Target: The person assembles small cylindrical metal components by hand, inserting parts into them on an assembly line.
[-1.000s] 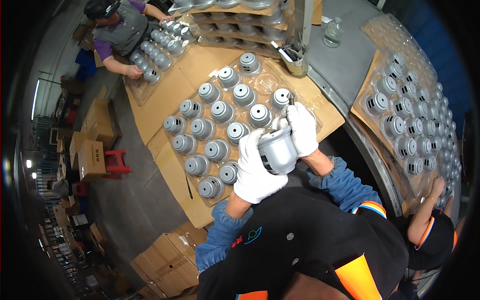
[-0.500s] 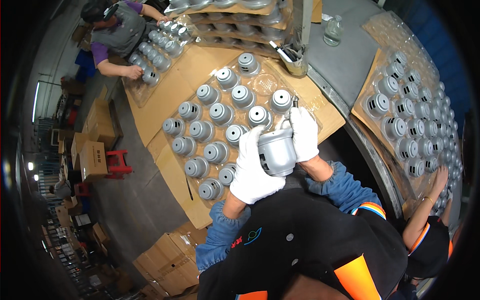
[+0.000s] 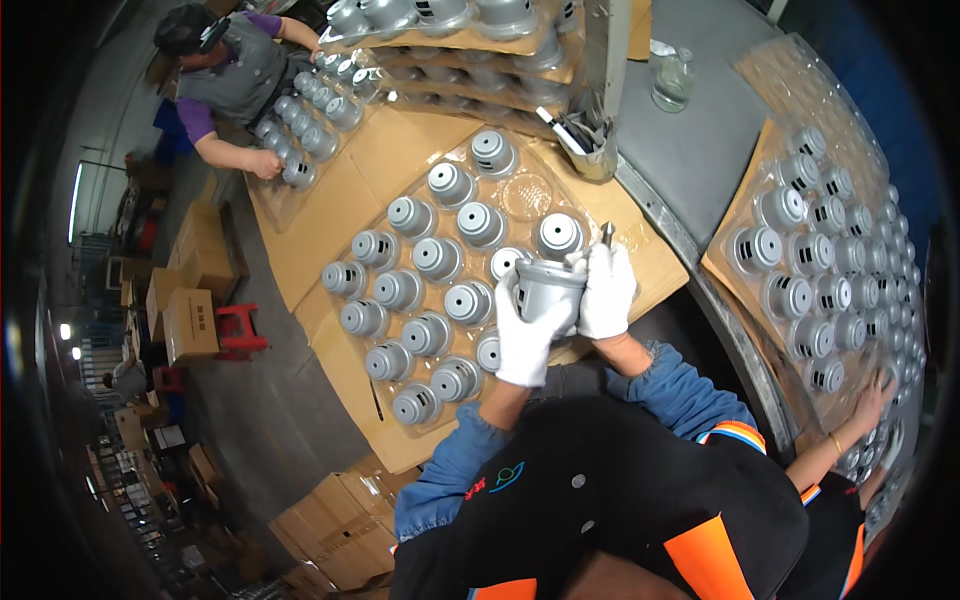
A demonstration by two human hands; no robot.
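Both my hands wear white gloves and grip one grey metal cylindrical part (image 3: pixel 545 285) between them. My left hand (image 3: pixel 525 335) cups the part from below and the left. My right hand (image 3: pixel 607 292) presses on its right side and also pinches a thin metal tool (image 3: pixel 606 234) that sticks up above the fingers. Just beyond the held part lies a clear plastic tray (image 3: pixel 530 195) on cardboard, filled with several matching grey parts (image 3: pixel 438 258) standing upright in rows. One tray pocket near the far end is empty.
A second tray of grey parts (image 3: pixel 820 260) lies at the right, where another person's hand (image 3: pixel 875 395) rests. At top left a person in a grey vest (image 3: pixel 235 70) handles a further tray. Stacked trays (image 3: pixel 450 30), a tool holder (image 3: pixel 590 150), a glass jar (image 3: pixel 672 82) stand beyond.
The held part has turned slightly in my hands and both hands have shifted a little to the right; the thin tool now pokes up above my right hand.
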